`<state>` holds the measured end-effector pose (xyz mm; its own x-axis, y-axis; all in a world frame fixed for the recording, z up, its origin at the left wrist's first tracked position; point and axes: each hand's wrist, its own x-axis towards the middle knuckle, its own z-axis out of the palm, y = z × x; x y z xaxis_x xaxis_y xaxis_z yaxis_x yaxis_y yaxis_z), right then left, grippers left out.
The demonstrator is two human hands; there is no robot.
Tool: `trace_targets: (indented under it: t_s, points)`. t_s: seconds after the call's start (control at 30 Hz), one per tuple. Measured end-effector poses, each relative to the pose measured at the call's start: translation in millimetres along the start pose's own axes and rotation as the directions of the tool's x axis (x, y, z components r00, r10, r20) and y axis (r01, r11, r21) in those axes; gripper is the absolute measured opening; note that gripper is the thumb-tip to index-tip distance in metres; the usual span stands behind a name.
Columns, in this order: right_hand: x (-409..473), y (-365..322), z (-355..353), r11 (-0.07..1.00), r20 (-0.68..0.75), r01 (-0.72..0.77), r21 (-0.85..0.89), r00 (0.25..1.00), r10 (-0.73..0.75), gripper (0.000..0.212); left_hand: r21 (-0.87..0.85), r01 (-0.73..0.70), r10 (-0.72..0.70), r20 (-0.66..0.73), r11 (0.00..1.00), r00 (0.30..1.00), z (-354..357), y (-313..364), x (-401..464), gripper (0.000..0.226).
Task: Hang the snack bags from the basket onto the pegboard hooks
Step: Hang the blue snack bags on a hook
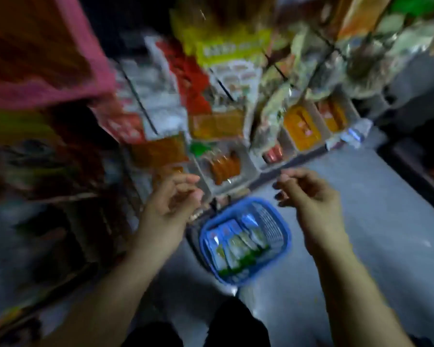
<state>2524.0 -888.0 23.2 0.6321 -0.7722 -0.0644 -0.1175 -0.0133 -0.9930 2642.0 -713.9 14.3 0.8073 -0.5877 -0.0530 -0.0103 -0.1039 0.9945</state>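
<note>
View: I see a blurred, dim frame from the head camera, looking down at the floor [361, 221] in front of a display.
Basket [283, 236]: blue, standing on the floor; this is my landmark.
Snack bags [236, 244]: a row of blue, white and green packets stands on edge inside the basket, packed side by side. I cannot read any print.
Left hand [172, 204]: raised left of the basket and above its near-left rim, fingers loosely curled, thumb and forefinger close together. I see nothing held in it.
Right hand [308, 194]: raised right of the basket and beyond its far rim, fingers loosely curled, empty as far as I can tell.
Hands, relation: apart from each other, neither touching the basket nor the bags.
Pegboard display [223, 96]: beyond the basket, crowded with hanging packets in yellow, red, orange and white; dark hook rods [140, 101] project toward me.
Trays [226, 166]: pale bins of orange packets sit at the foot of the display, just beyond the basket.
Legs [238, 326]: dark-clad, on the near side of the basket.
</note>
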Motion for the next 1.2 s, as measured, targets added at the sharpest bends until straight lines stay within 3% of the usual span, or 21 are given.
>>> trace_targets:
  t_s: [0.2,0.37,0.43,0.53,0.6,0.7,0.8,0.9,0.97,1.07,1.13,1.2]
  points:
    - [31,211,-66,0.904,-0.059,-0.408,-0.129,0.913,0.404,0.029,0.090,0.315,-0.319,0.034,0.945,0.947,104,-193,21,0.033]
    - [52,396,-100,0.732,-0.036,-0.556,-0.394,0.805,0.592,0.015,0.205,0.518,-0.526,-0.019,0.830,0.850,166,-383,18,0.019]
    - [63,466,-106,0.635,0.036,-0.491,-0.596,0.774,0.632,0.006,0.196,0.603,-0.609,-0.032,0.774,0.792,183,-456,16,0.020]
    - [89,557,-110,0.503,0.106,-0.357,-0.787,0.725,0.680,0.022,0.219,0.674,-0.679,-0.060,0.706,0.731,204,-543,19,0.024]
    - [110,603,-110,0.436,0.101,-0.301,-0.848,0.716,0.691,0.029,0.240,0.677,-0.689,-0.045,0.696,0.724,222,-584,29,0.025]
    - [137,657,-105,0.451,0.092,-0.271,-0.850,0.768,0.634,0.045,0.189,0.683,-0.690,-0.037,0.706,0.723,252,-624,55,0.027]
    - [150,693,-91,0.403,0.155,-0.133,-0.905,0.781,0.605,0.066,0.051,0.757,-0.757,-0.031,0.651,0.653,282,-645,86,0.037]
    - [149,710,-81,0.309,0.204,0.006,-0.951,0.763,0.614,0.058,-0.114,0.821,-0.828,-0.098,0.560,0.552,300,-661,111,0.052]
    - [148,704,-80,0.272,0.166,0.012,-0.962,0.818,0.551,0.047,-0.116,0.843,-0.848,-0.145,0.526,0.509,302,-664,118,0.056]
    - [143,686,-81,0.174,0.163,0.088,-0.981,0.860,0.484,0.040,0.009,0.839,-0.829,-0.151,0.544,0.539,290,-658,114,0.038]
    - [133,671,-79,0.183,0.216,0.147,-0.972,0.865,0.453,0.037,0.018,0.833,-0.826,-0.123,0.553,0.550,272,-645,100,0.029]
    - [118,659,-74,0.300,0.331,0.226,-0.927,0.869,0.368,0.031,-0.035,0.833,-0.830,-0.119,0.552,0.545,246,-630,77,0.026]
